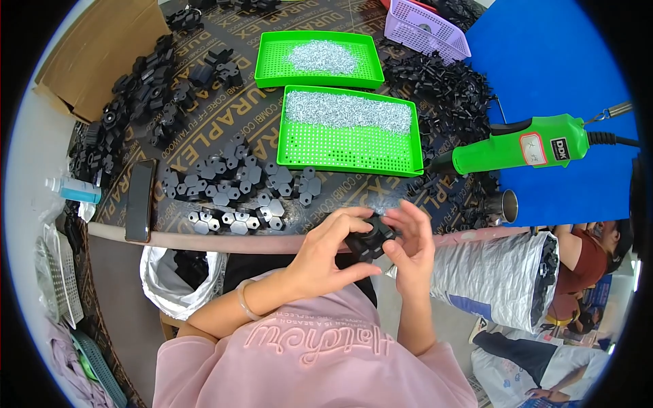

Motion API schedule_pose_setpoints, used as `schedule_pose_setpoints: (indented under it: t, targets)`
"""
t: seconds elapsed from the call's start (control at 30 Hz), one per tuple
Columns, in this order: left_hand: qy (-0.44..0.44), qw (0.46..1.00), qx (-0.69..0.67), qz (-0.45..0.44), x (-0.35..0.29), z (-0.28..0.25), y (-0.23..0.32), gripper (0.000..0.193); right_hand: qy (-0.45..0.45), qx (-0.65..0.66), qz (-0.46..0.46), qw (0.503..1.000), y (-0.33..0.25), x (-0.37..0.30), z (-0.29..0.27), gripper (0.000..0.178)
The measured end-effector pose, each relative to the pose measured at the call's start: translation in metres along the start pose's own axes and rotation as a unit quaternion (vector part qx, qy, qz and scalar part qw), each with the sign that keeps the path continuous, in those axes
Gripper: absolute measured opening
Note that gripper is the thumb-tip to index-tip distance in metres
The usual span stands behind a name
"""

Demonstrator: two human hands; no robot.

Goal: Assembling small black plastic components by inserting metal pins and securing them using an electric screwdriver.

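Note:
In front of the table's padded edge I hold a black plastic part point(371, 239), lobed in outline with a round raised middle. My left hand point(328, 243) is closed on it, with fingertips on its top and the thumb below. Fingers of my right hand point(412, 246) curve around its right side, the thumb pressed near its lower corner. Part of it is hidden behind the fingers. Just beyond, on the table, lie several similar black parts point(239, 219), many with flat lobed faces turned up.
Two green trays point(283, 139) hold small silvery pieces. A green electric screwdriver point(520, 145) hangs at the right by a metal cup point(503, 206). Black parts pile up at left and right. A phone point(140, 200) and a bottle point(73, 190) lie left; a lilac basket point(425, 30) stands behind.

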State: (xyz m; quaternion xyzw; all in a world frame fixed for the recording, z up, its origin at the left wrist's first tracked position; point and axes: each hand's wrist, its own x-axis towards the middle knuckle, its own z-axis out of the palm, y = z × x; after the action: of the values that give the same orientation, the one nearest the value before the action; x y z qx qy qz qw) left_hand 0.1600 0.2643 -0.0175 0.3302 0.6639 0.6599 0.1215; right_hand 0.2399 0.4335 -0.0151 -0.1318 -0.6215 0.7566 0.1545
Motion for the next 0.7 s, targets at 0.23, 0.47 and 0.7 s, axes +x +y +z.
schedule_pose_setpoints:
  t: [0.23,0.47,0.7]
  targets:
    - [-0.06,0.997,-0.035,0.015,-0.002,-0.02,-0.002,0.042,-0.146,0.018,0.023,0.989,0.0,0.007,-0.019,0.066]
    - [-0.042,0.985,0.075,0.15,-0.003,-0.038,-0.002,0.039,-0.189,-0.231,-0.1,0.949,-0.018,0.011,0.005,0.062]
    - [-0.027,0.917,0.349,0.191,0.009,-0.081,0.032,0.045,-0.113,-0.33,-0.17,0.922,-0.006,0.024,0.024,0.046]
